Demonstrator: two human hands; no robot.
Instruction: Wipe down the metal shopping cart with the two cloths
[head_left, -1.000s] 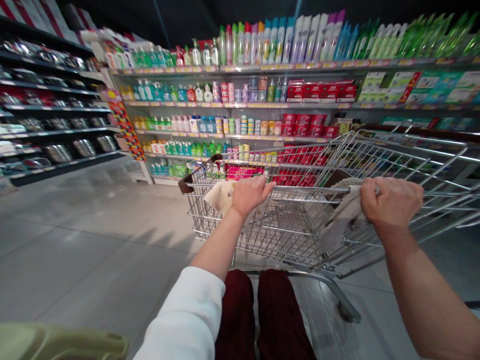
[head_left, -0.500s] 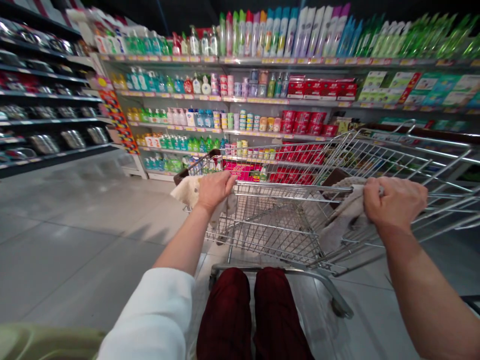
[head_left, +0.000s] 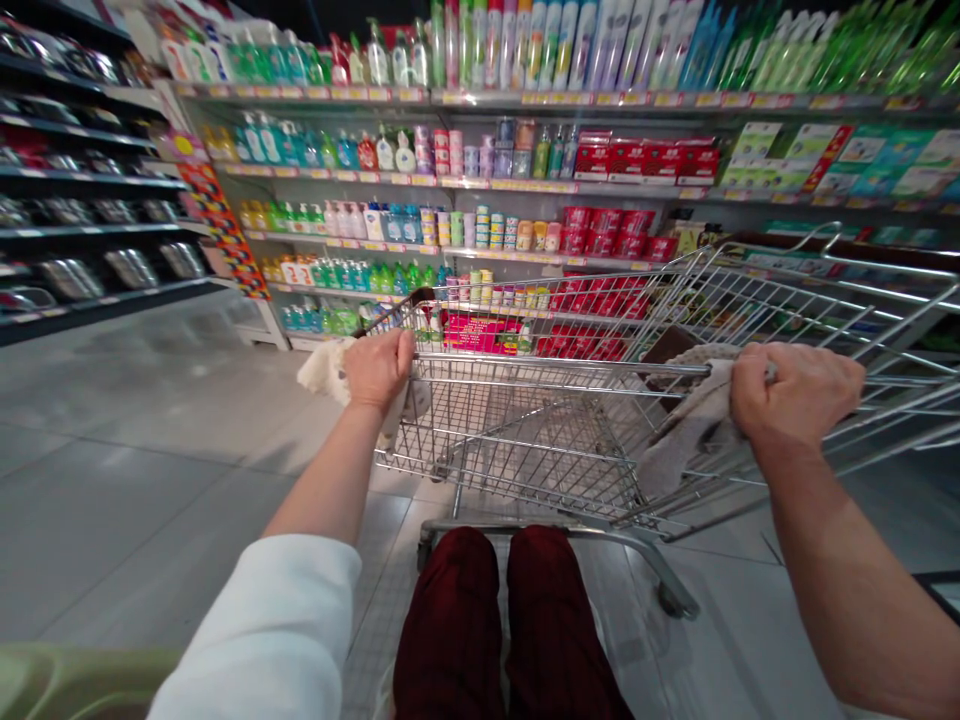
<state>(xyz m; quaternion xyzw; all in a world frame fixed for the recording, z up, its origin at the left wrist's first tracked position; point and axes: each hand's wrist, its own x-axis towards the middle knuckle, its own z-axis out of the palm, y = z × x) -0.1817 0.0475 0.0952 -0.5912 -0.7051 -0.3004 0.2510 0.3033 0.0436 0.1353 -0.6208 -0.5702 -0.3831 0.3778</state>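
Observation:
A metal shopping cart (head_left: 525,440) stands in front of me, its wire basket spanning the middle of the head view. My left hand (head_left: 379,368) is closed at the left end of the cart's handlebar (head_left: 555,367), gripping a cream-coloured cloth (head_left: 325,368) around it. At the bar's right end, my right hand (head_left: 795,392) is closed on a greyish-white cloth (head_left: 686,440) whose loose part hangs down inside the basket side. Both palms and the undersides of the fingers are hidden.
More wire cart frames (head_left: 885,320) lie close on the right. Beyond the cart, store shelves (head_left: 510,187) hold bottles, cans and boxes. Metal pots (head_left: 71,278) line a rack at left. My knees (head_left: 465,600) are near the cart's lower frame (head_left: 622,545). A green object (head_left: 82,680) occupies the lower left corner.
My left hand has slid leftward along the handlebar with its cloth, baring more of the bar. The right hand stays near the same place. The view has tilted slightly down.

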